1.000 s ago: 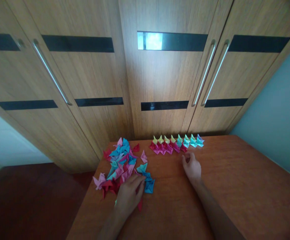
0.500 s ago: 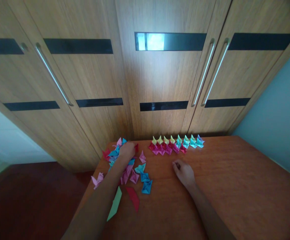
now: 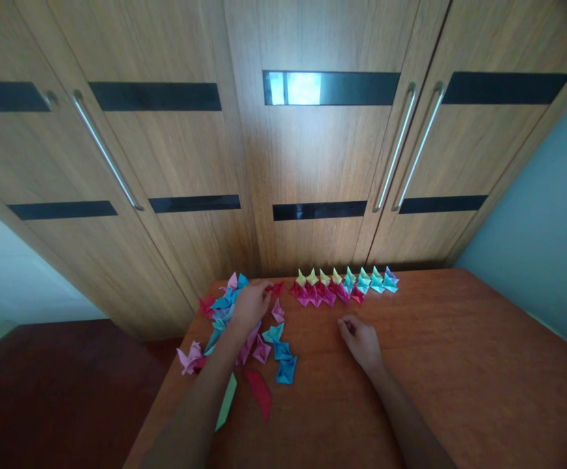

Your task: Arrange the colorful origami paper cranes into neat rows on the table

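My left hand [image 3: 251, 303] is closed, pinching a red folded paper piece [image 3: 277, 288] between thumb and fingertips above the pile. Beneath and around that hand lies a heap of origami pieces [image 3: 222, 303] in blue, pink, red and teal, partly covered by the forearm. My right hand [image 3: 360, 339] rests on the table with its fingers curled in and nothing visible in them. Beyond it stand rows of folded paper pieces [image 3: 330, 296], yellow and teal behind, magenta and red in front.
Flat red paper [image 3: 260, 393] and green paper [image 3: 226, 404] strips lie near my left forearm. Loose blue pieces [image 3: 285, 370] sit mid-table. Wooden cupboard doors [image 3: 313, 156] with metal handles rise behind the brown table [image 3: 459, 365]; a pale wall bounds the right.
My left hand has shifted slightly right, drawing the red folded piece outward from the pile's edge. My right hand stays in place. The view has tilted slightly.
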Available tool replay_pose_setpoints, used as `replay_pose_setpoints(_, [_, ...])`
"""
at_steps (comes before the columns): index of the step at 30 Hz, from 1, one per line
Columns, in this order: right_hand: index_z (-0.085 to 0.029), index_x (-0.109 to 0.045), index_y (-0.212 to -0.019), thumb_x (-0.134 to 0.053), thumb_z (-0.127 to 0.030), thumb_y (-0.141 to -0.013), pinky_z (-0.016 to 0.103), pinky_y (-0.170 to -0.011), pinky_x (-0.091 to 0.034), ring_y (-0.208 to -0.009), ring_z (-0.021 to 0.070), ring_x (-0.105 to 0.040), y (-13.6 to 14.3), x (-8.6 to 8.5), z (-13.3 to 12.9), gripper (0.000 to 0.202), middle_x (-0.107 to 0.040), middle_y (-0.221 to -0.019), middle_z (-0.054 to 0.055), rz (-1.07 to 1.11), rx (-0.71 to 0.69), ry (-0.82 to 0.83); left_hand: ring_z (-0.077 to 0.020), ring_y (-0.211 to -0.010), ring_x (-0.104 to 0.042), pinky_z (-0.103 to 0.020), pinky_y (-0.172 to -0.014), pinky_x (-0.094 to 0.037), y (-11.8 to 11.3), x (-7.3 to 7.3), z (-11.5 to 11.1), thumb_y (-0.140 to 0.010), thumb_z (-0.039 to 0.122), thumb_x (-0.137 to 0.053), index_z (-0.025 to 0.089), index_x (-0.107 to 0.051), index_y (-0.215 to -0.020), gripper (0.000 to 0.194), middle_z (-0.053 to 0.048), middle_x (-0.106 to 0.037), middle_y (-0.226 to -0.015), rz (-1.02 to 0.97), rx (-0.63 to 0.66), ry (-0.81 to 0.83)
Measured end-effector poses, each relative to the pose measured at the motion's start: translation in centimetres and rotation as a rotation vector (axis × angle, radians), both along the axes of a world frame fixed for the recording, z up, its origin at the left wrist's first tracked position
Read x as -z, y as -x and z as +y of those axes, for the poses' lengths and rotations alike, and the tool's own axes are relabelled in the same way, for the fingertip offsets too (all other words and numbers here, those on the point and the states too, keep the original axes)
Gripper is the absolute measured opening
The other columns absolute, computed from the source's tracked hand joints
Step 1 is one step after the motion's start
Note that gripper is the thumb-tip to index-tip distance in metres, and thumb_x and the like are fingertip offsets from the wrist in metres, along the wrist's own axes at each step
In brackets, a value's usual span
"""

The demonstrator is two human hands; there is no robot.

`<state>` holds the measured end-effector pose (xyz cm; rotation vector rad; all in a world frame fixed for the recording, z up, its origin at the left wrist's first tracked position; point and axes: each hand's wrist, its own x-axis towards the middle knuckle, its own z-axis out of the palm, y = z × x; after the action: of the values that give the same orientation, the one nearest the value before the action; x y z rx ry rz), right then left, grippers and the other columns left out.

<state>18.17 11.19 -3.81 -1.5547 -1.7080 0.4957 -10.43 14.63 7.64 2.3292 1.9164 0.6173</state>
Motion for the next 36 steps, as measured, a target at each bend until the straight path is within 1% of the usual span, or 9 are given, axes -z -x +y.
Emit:
replay_pose_setpoints(4, [-0.021, -0.063, -0.078, -0.045, -0.050, -0.086, 0.026, -0.059, -0.043, -0.060, 0.0178, -0.059, -0.2, -0.2, 0.1, 0.035, -0.063, -0.063, 0.001, 0.143, -0.037, 0.023, -0.0154, -0.095, -0.063, -0.027, -0.085, -0.049, -1.8, 0.2, -4.6, -0.089, 0.016, -0.052, 0.021, -0.065, -0.104, 0.021, -0.003, -0.068, -0.101, -0.138, 0.108, -0.091])
replay_pose_setpoints(6, [-0.020, -0.064, -0.079, -0.049, -0.055, -0.083, 0.027, -0.061, -0.045, -0.063, 0.0184, -0.059, 0.0, -0.6, -0.1, 0.038, -0.064, -0.065, 0.002, 0.231, -0.079, 0.043, -0.0159, -0.091, -0.064, -0.028, -0.082, -0.051, -2.6, 1.2, -6.9, -0.088, 0.016, -0.052, 0.022, -0.066, -0.101, 0.020, -0.003, -0.069, -0.098, -0.295, 0.187, -0.139])
replay_pose_setpoints(9, [-0.019, -0.065, -0.082, -0.057, -0.056, -0.078, 0.027, -0.064, -0.046, -0.067, 0.0178, -0.059, 0.6, -1.5, -1.0, 0.038, -0.064, -0.071, 0.002, 0.368, -0.185, 0.086, -0.0162, -0.088, -0.065, -0.028, -0.080, -0.052, -3.5, 3.1, -9.4, -0.086, 0.015, -0.053, 0.023, -0.067, -0.099, 0.021, -0.003, -0.069, -0.094, -0.400, 0.249, -0.137])
replay_pose_setpoints(14, [-0.019, -0.066, -0.097, -0.065, -0.047, -0.078, 0.026, -0.068, -0.047, -0.074, 0.0161, -0.060, 2.3, -2.5, -3.9, 0.034, -0.064, -0.081, 0.002, 0.507, -0.440, 0.255, -0.0164, -0.088, -0.065, -0.029, -0.080, -0.052, -4.2, 5.1, -11.2, -0.085, 0.011, -0.053, 0.023, -0.067, -0.099, 0.023, -0.003, -0.069, -0.094, -0.412, 0.286, -0.051])
replay_pose_setpoints(17, [-0.019, -0.067, -0.095, -0.065, -0.044, -0.079, 0.027, -0.068, -0.047, -0.074, 0.0163, -0.059, 3.2, -2.5, -5.0, 0.030, -0.065, -0.082, 0.004, 0.485, -0.485, 0.265, -0.0173, -0.088, -0.064, -0.030, -0.080, -0.052, -4.7, 5.5, -11.5, -0.085, 0.010, -0.053, 0.024, -0.066, -0.099, 0.024, -0.003, -0.068, -0.095, -0.392, 0.297, -0.023])
replay_pose_setpoints(23, [-0.018, -0.070, -0.082, -0.063, -0.039, -0.081, 0.025, -0.064, -0.045, -0.069, 0.0149, -0.057, 3.4, -2.5, -4.7, 0.022, -0.064, -0.077, 0.003, 0.428, -0.448, 0.184, -0.0179, -0.090, -0.064, -0.031, -0.082, -0.052, -5.3, 5.6, -11.8, -0.087, 0.012, -0.051, 0.024, -0.065, -0.103, 0.024, -0.003, -0.069, -0.097, -0.385, 0.307, -0.004])
replay_pose_setpoints(28, [-0.018, -0.070, -0.078, -0.065, -0.041, -0.080, 0.025, -0.064, -0.045, -0.069, 0.0153, -0.058, 2.1, -2.8, -4.4, 0.023, -0.064, -0.074, 0.002, 0.481, -0.414, 0.187, -0.0177, -0.095, -0.064, -0.032, -0.086, -0.052, -5.1, 5.5, -11.9, -0.087, 0.012, -0.050, 0.025, -0.062, -0.111, 0.030, -0.003, -0.068, -0.105, -0.371, 0.282, -0.020])
replay_pose_setpoints(32, [-0.019, -0.069, -0.081, -0.068, -0.046, -0.075, 0.029, -0.074, -0.048, -0.079, 0.0193, -0.062, -0.5, -2.9, -3.4, 0.028, -0.069, -0.083, 0.004, 0.556, -0.170, 0.109, -0.0166, -0.091, -0.066, -0.030, -0.083, -0.053, -5.0, 5.8, -12.0, -0.086, 0.012, -0.051, 0.026, -0.057, -0.121, 0.038, -0.003, -0.069, -0.103, -0.369, 0.279, -0.041])
replay_pose_setpoints(36, [-0.017, -0.067, -0.089, -0.064, -0.051, -0.074, 0.031, -0.075, -0.049, -0.084, 0.0230, -0.064, -4.6, -2.7, -1.2, 0.038, -0.071, -0.090, 0.008, 0.527, 0.140, -0.007, -0.0172, -0.089, -0.066, -0.029, -0.082, -0.053, -5.2, 5.6, -12.2, -0.086, 0.012, -0.049, 0.025, -0.064, -0.108, 0.030, -0.003, -0.070, -0.099, -0.349, 0.317, -0.030])
